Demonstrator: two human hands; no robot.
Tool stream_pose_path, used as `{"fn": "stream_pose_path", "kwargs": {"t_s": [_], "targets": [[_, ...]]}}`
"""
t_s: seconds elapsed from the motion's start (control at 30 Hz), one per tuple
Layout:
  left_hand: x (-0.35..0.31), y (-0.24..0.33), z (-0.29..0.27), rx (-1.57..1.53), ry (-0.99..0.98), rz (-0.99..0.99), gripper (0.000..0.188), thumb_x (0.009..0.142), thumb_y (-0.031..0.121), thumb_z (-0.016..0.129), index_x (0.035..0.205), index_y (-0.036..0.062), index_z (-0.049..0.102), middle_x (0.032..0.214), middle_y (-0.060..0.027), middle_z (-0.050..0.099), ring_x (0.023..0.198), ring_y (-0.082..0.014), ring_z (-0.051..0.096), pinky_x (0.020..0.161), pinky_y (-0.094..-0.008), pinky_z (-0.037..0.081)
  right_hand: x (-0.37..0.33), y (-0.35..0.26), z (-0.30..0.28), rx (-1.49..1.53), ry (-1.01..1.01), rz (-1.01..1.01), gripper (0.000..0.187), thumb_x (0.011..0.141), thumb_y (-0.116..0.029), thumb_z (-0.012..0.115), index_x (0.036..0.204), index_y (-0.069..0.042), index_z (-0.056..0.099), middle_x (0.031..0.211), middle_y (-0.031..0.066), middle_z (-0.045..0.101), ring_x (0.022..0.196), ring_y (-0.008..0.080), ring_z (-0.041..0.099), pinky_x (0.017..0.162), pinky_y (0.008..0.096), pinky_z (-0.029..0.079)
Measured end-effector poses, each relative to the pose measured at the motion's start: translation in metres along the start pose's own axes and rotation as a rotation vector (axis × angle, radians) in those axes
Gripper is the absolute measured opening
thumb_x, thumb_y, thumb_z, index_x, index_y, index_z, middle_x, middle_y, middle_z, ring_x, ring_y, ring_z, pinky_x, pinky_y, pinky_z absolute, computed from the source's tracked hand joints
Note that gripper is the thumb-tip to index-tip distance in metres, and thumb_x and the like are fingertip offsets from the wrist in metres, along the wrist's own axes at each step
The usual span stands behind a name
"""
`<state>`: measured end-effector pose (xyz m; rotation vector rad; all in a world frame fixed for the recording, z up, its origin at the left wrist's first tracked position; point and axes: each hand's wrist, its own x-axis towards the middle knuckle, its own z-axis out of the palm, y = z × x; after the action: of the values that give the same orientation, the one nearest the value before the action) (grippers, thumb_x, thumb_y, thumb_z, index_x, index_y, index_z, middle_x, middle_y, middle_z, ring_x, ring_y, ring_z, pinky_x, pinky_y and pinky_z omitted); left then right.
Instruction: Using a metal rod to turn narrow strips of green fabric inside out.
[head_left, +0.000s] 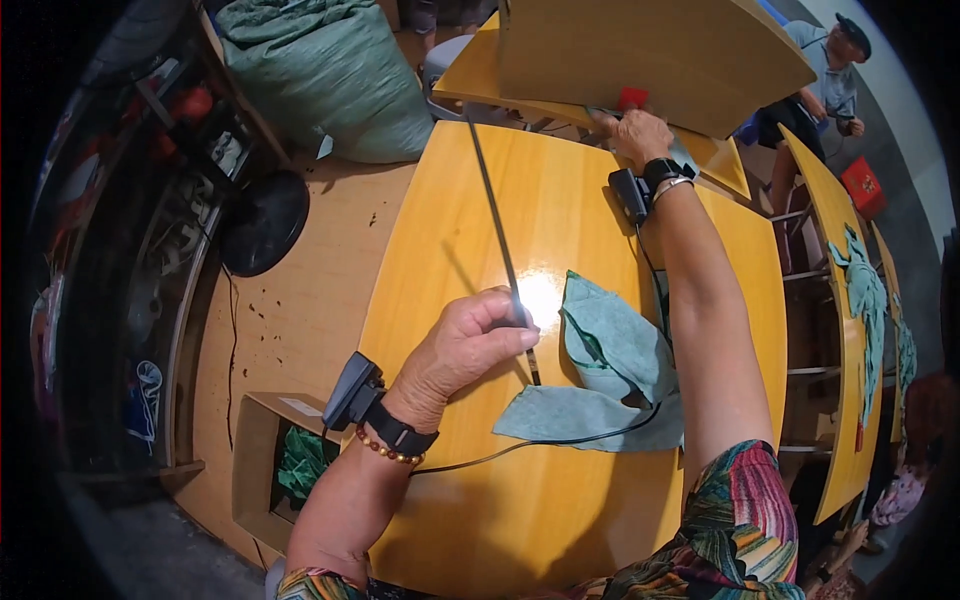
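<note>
My left hand [468,345] is closed round a long, thin dark rod [492,200], thumb and fingers pinching it near its lower end. The rod slants up toward the far left, over the yellow table [420,270]. Just right of that hand lies a sewn grey-green cloth piece [618,335], partly folded, with a flat strip of the same cloth [570,420] below it. My right hand [643,136] reaches to the table's far edge, beside a small red object [632,98]. Its fingertips are hidden, so what it touches there cannot be made out.
A black cable [560,440] runs across the table between my wrist devices. A big green sack [320,80] stands at the far left, a cardboard box [262,450] with green cloth at the near left. An upright board [650,60] stands beyond. A person [825,80] is at the far right.
</note>
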<state>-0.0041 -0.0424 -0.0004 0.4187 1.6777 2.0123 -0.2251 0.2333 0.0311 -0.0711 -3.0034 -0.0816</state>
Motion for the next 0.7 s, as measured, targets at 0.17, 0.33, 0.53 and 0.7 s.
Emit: {"fn": "stream_pose_path", "kwargs": {"t_s": [0.17, 0.33, 0.53, 0.7], "targets": [[0.01, -0.015, 0.007, 0.071, 0.032, 0.157, 0.014, 0.077, 0.014, 0.061, 0.076, -0.0001, 0.057, 0.071, -0.0003, 0.052, 0.066, -0.0072, 0.048, 0.061, -0.0224, 0.041, 0.035, 0.016, 0.034, 0.021, 0.16, 0.04, 0.041, 0.077, -0.041, 0.056, 0.082, -0.002, 0.066, 0.089, 0.0186, 0.063, 0.085, 0.0315, 0.061, 0.072, 0.0405, 0.048], [0.009, -0.02, 0.007, 0.03, 0.04, 0.084, 0.017, 0.076, 0.015, 0.062, 0.075, -0.0001, 0.057, 0.068, -0.0008, 0.053, 0.065, -0.0074, 0.048, 0.059, -0.0232, 0.042, 0.034, 0.023, 0.06, -0.006, 0.333, -0.03, 0.02, 0.076, -0.016, 0.048, 0.081, -0.006, 0.064, 0.084, 0.0196, 0.062, 0.081, 0.0342, 0.06, 0.071, 0.0424, 0.049], [0.011, -0.019, 0.003, 0.037, 0.025, 0.085, 0.018, 0.075, 0.017, 0.063, 0.075, -0.0001, 0.056, 0.068, -0.0013, 0.053, 0.065, -0.0079, 0.048, 0.059, -0.0238, 0.042, 0.033, 0.017, 0.048, 0.026, 0.262, -0.047, 0.025, 0.079, -0.022, 0.048, 0.081, -0.002, 0.063, 0.083, 0.0207, 0.062, 0.082, 0.0338, 0.06, 0.072, 0.0409, 0.048], [0.011, -0.012, 0.004, 0.105, 0.03, 0.14, 0.019, 0.075, 0.017, 0.062, 0.075, -0.0003, 0.056, 0.068, -0.0018, 0.052, 0.065, -0.0089, 0.048, 0.059, -0.0241, 0.041, 0.026, -0.002, 0.033, -0.023, 0.106, -0.01, 0.049, 0.081, -0.047, 0.051, 0.094, -0.001, 0.061, 0.094, 0.0187, 0.062, 0.092, 0.0307, 0.059, 0.08, 0.039, 0.047]]}}
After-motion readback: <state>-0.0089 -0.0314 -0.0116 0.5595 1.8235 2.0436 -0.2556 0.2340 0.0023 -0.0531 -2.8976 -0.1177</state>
